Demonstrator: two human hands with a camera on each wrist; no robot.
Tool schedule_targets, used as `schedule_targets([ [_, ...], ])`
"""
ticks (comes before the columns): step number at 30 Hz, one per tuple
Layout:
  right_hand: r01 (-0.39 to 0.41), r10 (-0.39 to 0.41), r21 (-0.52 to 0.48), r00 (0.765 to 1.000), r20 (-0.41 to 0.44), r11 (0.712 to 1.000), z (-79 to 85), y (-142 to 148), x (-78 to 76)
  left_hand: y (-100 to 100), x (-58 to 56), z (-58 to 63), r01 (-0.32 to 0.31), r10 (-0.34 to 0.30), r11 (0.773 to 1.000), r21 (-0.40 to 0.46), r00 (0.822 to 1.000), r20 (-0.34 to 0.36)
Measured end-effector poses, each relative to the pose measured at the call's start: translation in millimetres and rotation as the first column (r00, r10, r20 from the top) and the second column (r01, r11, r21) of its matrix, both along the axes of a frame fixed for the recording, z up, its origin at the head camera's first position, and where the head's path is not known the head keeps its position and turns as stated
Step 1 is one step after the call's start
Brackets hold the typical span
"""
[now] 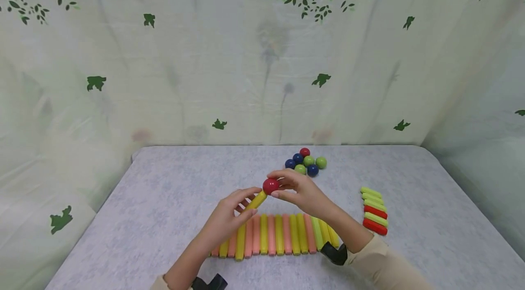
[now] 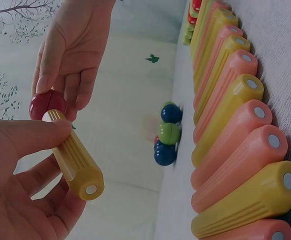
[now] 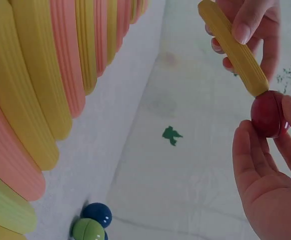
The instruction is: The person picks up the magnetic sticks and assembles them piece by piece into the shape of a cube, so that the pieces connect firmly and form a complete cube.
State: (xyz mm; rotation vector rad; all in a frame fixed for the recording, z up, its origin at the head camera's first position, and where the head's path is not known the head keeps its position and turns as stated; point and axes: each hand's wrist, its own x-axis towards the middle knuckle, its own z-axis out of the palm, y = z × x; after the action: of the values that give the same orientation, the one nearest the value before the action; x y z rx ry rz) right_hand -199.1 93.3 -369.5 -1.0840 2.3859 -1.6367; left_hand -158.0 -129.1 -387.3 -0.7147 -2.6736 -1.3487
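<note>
My left hand (image 1: 229, 214) pinches a yellow ridged stick (image 1: 256, 199) between thumb and fingers, tilted up to the right. A pale round disc shows on the stick's near end in the left wrist view. At its upper end sits a glossy red ball (image 1: 270, 186), touching the stick. The right hand (image 1: 301, 192) holds that ball with thumb and fingertips; a seam runs round it in the right wrist view (image 3: 269, 114). Both hands are raised above a long row of pink, yellow and green sticks (image 1: 271, 235), which lie side by side on the table.
Several blue, green and red balls (image 1: 309, 161) cluster at the back of the grey table (image 1: 172, 189). On the right lies a short column of green and red sticks (image 1: 375, 210). Behind the table hangs a pale curtain (image 1: 229, 53) with leaf prints.
</note>
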Motion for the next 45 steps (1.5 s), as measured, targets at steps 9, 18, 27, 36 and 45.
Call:
schedule_targets([
  [9, 0.095, -0.097, 0.077, 0.995, 0.029, 0.993, -3.7, 17, 6.7, 2, 0.7, -3.5, -0.031, 0.031, 0.999, 0.007, 0.999, -0.006],
  [18, 0.252, -0.272, 0.205, 0.959, 0.075, 0.946, -35.1, 71, 23.9, 0, 0.9, -7.6, -0.137, 0.138, 0.99, 0.029, 0.99, -0.029],
  [27, 0.306, -0.441, 0.554, 0.888, 0.126, 0.774, -59.9, 91, 32.6, -2, 1.8, -7.8, -0.155, 0.162, 0.984, 0.092, 0.983, -0.082],
  [36, 0.3, -0.492, 0.765, 0.87, 0.025, 0.57, -59.0, 80, 39.0, -1, 4.8, -5.6, -0.144, 0.156, 0.984, 0.108, 0.982, -0.105],
  [45, 0.419, -0.469, 0.429, 0.883, 0.012, 0.8, -32.0, 72, 25.3, 0, 5.8, -4.9, -0.139, 0.151, 0.983, 0.119, 0.984, -0.092],
])
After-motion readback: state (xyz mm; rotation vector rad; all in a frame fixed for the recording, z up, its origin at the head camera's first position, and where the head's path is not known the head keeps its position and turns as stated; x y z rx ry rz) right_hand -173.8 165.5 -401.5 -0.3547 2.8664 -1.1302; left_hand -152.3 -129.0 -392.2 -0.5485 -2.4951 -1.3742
